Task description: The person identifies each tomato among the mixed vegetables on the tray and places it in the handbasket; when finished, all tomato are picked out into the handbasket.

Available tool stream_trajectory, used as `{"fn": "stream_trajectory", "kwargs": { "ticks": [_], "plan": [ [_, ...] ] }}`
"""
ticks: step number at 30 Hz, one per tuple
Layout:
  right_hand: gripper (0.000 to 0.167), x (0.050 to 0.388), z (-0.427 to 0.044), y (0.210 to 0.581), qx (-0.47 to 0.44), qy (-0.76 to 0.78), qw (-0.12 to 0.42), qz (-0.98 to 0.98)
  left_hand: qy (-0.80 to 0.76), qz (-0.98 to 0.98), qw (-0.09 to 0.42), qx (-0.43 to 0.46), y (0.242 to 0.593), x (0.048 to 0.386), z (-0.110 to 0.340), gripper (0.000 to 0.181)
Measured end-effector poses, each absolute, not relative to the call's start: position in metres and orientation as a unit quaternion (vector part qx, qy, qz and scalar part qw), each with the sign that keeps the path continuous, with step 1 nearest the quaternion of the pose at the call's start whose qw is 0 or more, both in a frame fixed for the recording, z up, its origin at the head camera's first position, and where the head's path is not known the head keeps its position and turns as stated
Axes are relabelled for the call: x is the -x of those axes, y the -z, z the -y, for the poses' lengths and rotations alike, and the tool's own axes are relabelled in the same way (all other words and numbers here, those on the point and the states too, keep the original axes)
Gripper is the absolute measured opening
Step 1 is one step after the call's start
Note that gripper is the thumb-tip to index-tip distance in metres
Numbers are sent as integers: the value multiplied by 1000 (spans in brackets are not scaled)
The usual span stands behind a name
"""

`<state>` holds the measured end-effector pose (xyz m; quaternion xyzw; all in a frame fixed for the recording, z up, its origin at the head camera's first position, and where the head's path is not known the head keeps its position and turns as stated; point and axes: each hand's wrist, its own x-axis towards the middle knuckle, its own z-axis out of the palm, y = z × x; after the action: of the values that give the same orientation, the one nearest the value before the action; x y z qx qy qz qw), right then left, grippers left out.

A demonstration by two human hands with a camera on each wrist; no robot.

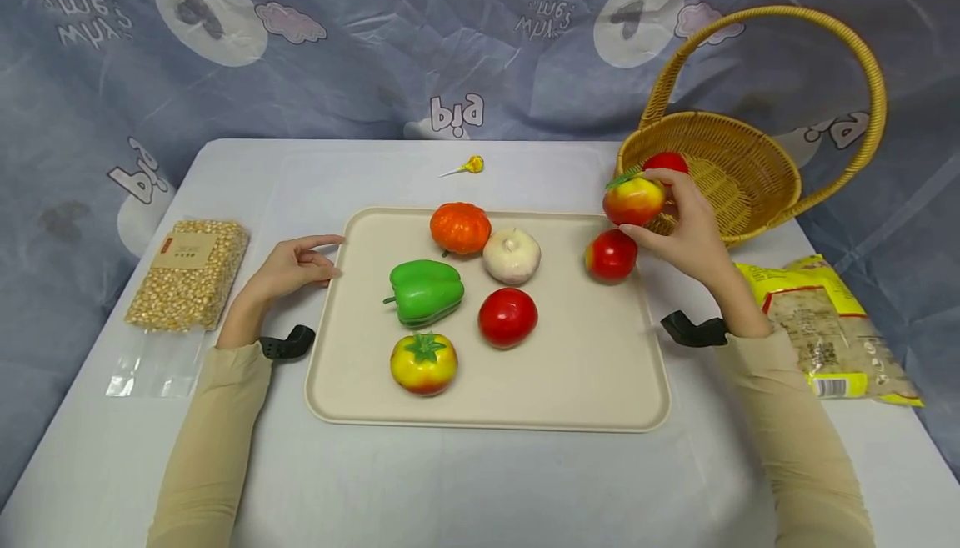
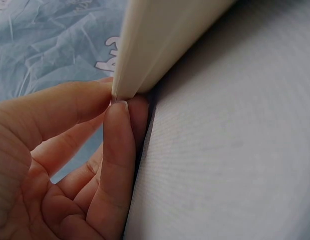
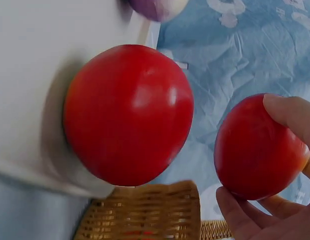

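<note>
My right hand [image 1: 690, 235] holds a red-and-yellow toy tomato [image 1: 634, 201] with a green leafy top, between thumb and fingers, near the basket's front rim. In the right wrist view this tomato [image 3: 257, 150] shows its red side. Just below it, another red tomato [image 1: 611, 256] sits at the beige tray's [image 1: 570, 389] upper right. My left hand [image 1: 294, 266] pinches the tray's left rim; the left wrist view shows fingertips [image 2: 117, 115] against that edge. On the tray lie a green bell pepper [image 1: 427, 291], orange pumpkin [image 1: 461, 228], white bulb [image 1: 512, 256], red tomato [image 1: 507, 318] and yellow-red tomato [image 1: 423, 364].
A wicker basket [image 1: 750, 156] with a tall handle stands at the back right, a red item [image 1: 666, 163] inside it. A yellow food bag [image 1: 832, 331] lies at right, a corn kernel bag [image 1: 187, 277] at left. Behind the tray is a lollipop [image 1: 472, 164].
</note>
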<state>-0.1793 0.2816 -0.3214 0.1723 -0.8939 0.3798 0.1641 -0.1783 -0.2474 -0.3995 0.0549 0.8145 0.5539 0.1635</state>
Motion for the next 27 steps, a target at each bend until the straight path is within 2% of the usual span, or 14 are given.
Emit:
{"fn": "stream_trajectory", "kwargs": {
  "ticks": [6, 12, 18, 27],
  "plan": [
    [66, 187, -293, 319, -137, -396, 166, 893, -553, -816, 161, -55, 400, 178, 248, 58],
    [72, 197, -305, 319, -113, -390, 176, 897, -561, -810, 159, -61, 399, 178, 248, 59],
    [64, 208, -318, 323, -79, -371, 166, 911, -566, -807, 158, -63, 399, 177, 247, 58],
    [64, 222, -330, 329, -47, -352, 143, 924, -563, -808, 159, -60, 401, 178, 248, 58]
  ]
}}
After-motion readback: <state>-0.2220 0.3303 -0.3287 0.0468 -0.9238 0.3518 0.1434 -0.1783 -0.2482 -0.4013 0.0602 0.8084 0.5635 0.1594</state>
